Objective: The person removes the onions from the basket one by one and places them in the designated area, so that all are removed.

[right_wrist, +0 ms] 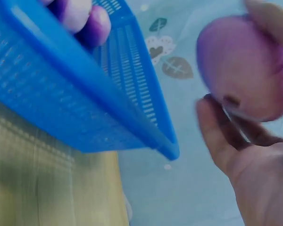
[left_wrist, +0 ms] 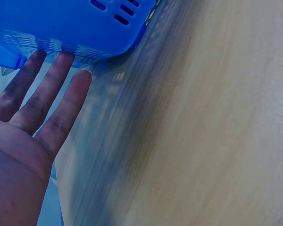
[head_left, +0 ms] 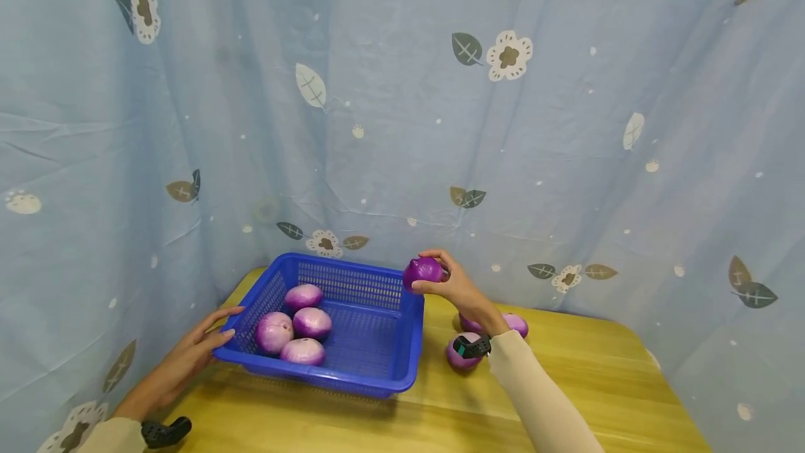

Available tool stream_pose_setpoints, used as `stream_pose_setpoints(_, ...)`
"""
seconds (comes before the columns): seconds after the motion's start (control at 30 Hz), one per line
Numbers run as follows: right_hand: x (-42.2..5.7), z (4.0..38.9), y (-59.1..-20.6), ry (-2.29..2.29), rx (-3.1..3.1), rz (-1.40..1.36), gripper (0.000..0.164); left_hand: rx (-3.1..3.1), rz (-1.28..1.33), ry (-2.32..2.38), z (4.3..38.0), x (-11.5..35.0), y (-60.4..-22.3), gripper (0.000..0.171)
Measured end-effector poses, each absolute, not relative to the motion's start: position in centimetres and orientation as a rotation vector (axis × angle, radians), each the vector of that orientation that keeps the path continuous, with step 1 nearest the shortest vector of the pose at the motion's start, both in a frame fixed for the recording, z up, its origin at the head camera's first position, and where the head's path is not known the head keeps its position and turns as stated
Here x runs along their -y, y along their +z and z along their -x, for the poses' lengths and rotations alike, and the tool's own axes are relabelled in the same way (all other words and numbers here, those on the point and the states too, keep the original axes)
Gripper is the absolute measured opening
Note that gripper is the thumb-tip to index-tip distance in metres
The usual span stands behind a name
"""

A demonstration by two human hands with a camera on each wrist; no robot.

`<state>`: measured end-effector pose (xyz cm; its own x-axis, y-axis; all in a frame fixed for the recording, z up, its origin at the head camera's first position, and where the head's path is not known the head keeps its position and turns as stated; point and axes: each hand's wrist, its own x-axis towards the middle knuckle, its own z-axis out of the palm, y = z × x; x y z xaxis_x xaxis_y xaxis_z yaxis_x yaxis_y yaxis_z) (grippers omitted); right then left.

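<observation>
My right hand (head_left: 458, 286) holds a purple onion (head_left: 421, 272) in its fingers and thumb, raised at the right rim of a blue plastic basket (head_left: 352, 379). Seen from the right wrist, this onion (right_wrist: 245, 70) is pale purple with a dark spot at one end, beyond the basket's corner. Inside the basket's left half lie several purple onions (head_left: 312, 323). At the basket's left side is my left hand (head_left: 185, 358), its fingertips right at the rim. The left wrist view shows straight fingers (left_wrist: 52, 84) against the slotted wall.
On the yellow wooden table (head_left: 578, 376), three more onions (head_left: 464, 356) lie right of the basket, partly hidden by my right forearm. A blue flowered curtain (head_left: 390, 159) hangs behind the table and along its sides.
</observation>
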<state>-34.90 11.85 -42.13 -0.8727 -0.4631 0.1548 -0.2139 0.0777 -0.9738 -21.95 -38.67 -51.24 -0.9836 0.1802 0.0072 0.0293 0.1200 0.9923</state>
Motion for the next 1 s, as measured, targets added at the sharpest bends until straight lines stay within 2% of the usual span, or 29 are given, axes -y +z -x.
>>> stream_pose_setpoints(0.1,-12.6,34.6,-42.2,-1.945,-2.061,0.721,0.060,-2.264,-0.210,2.004,21.9,38.7,-51.2,0.053)
stream_pose_setpoints(0.27,-13.5,34.5,-42.7,-2.012,-2.007,0.665,0.077,-2.260,-0.216,2.007,21.8,38.8,-51.3,0.053)
stream_pose_setpoints(0.37,-14.0,34.1,-42.8,-1.997,-2.050,0.635,0.080,-2.249,-0.210,2.008,21.7,38.8,-51.3,0.052)
stream_pose_setpoints(0.8,-18.0,32.1,-43.3,-1.861,-2.268,0.646,0.073,-2.268,-0.169,1.972,21.9,38.8,-51.2,0.054)
stream_pose_setpoints(1.0,-20.4,31.0,-43.4,-1.697,-2.439,0.614,0.061,-2.263,-0.195,1.977,21.8,38.8,-51.2,0.054)
